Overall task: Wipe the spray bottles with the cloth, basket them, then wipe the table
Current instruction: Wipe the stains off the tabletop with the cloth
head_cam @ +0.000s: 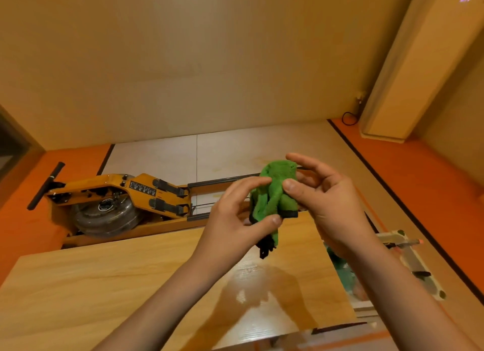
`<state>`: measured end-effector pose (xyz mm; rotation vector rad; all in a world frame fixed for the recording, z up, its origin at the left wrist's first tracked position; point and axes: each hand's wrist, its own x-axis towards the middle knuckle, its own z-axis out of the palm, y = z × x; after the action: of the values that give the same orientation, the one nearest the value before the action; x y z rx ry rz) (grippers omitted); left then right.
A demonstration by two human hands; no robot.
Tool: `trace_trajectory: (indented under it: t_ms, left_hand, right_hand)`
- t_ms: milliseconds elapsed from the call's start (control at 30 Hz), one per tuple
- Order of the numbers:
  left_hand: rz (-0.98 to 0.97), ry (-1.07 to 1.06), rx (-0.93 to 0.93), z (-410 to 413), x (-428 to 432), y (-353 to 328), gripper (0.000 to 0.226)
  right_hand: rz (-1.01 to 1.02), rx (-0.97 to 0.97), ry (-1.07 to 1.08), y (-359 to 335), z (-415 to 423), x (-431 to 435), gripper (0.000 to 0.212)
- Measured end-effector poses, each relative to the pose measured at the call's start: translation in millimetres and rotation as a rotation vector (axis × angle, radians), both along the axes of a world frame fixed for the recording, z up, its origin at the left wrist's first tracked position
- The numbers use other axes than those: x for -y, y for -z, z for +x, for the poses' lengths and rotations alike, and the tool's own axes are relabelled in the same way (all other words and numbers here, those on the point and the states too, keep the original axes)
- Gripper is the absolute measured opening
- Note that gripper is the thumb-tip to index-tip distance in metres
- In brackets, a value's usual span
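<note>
From the head camera I see my left hand [235,219] raised in front of me over the desk [104,285]. Its thumb and curled forefinger pinch the lower left side of the green cloth [273,193]. My right hand [327,204] meets it from the other side. Its thumb presses into the front of the cloth, the forefinger arches over the top, and the other fingers are curled behind, so both hands grip the same bundle. The cloth is bunched into a lump between them, held in the air and clear of the desk. A black-edged corner hangs below my left thumb.

The desk is pale wood grain, and a glossy patch under my hands catches the light. Just past its right edge, partly hidden by my right forearm, I see a blurred teal-green shape and a pale frame-like object. I cannot tell what either one is.

Beyond the far edge of the desk a yellow rowing machine [117,196] with a clear round tank lies on the floor [23,233], which is orange with a pale tiled centre. A black cable [349,119] loops at the foot of the wall [209,62] to the right.
</note>
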<state>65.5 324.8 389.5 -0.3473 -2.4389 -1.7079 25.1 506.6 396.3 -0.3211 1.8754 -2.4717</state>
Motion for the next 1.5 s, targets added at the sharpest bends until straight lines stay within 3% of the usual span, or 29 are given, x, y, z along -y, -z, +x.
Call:
trace_trajectory:
  t_ms: [100, 167, 267, 367, 600, 800, 900, 1033, 1167, 1333, 1500]
  left_hand:
    - [0.081, -0.003, 0.113, -2, 7, 1, 0.018]
    - [0.14, 0.012, 0.175, -5, 11, 2, 0.007]
    - [0.233, 0.013, 0.217, -9, 12, -6, 0.009]
    - [0.308, 0.015, 0.248, -13, 11, -17, 0.023]
    - [0.301, 0.165, 0.285, -18, 5, -34, 0.018]
    - [0.1, 0.347, 0.358, -25, 9, -46, 0.035]
    - [-0.02, 0.243, 0.23, -25, 10, -44, 0.042]
    - [-0.142, -0.044, -0.109, -8, 8, -23, 0.025]
    - [-0.012, -0.201, -0.235, 24, -4, 2, 0.014]
    - [0.168, -0.04, -0.004, 31, -26, 16, 0.047]
    - [0.505, 0.023, 0.122, 29, -41, 4, 0.071]
  right_hand:
    - [0.022, 0.025, -0.044, -1, -1, -15, 0.048]
    - [0.054, 0.037, -0.074, -6, -4, -25, 0.045]
    - [0.119, 0.042, -0.096, -17, -10, -44, 0.037]
    - [0.307, 0.01, -0.144, -26, -15, -67, 0.036]
    - [0.634, -0.203, -0.341, -36, -3, -69, 0.063]
    - [0.607, -0.303, -0.457, -30, 15, -52, 0.062]
    - [0.578, -0.306, -0.422, -22, 20, -51, 0.052]
    - [0.414, -0.259, -0.26, -19, 28, -47, 0.04]
    - [0.179, -0.194, -0.214, -17, 32, -46, 0.044]
    - [0.04, -0.161, -0.282, -14, 41, -48, 0.056]
    - [0.021, -0.105, -0.317, -6, 48, -58, 0.068]
